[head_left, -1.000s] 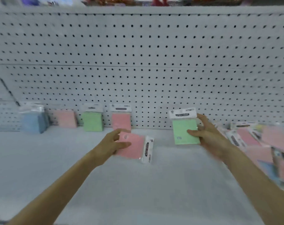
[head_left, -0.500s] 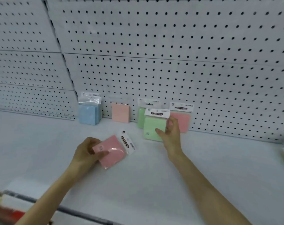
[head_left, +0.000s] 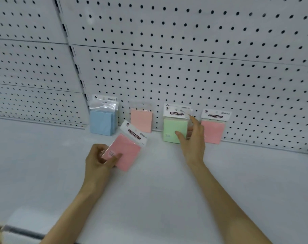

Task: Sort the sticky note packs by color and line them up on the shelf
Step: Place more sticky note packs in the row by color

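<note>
My left hand [head_left: 98,161] grips a pink sticky note pack [head_left: 125,152] by its lower left corner, tilted, just above the white shelf [head_left: 149,199]. My right hand [head_left: 192,143] pinches a green pack [head_left: 174,129] at its right edge, thumb on the front. This green pack stands upright at the back of the shelf. Along the back wall, left to right, stand blue packs [head_left: 102,122], a pale pink pack [head_left: 141,120], the green pack and a pink pack [head_left: 213,131]. Whatever stands behind the green pack is hidden.
A white pegboard [head_left: 184,67] forms the back wall, with an upright seam at the left above the blue packs. The shelf's front edge [head_left: 22,233] shows at the lower left. Bare shelf surface stretches to the left of the blue packs and to the right of the pink pack.
My right hand carried the green pack left and back into the row at the pegboard. My left hand turned the pink pack more upright. The view swung left, and the loose pile on the right left the frame.
</note>
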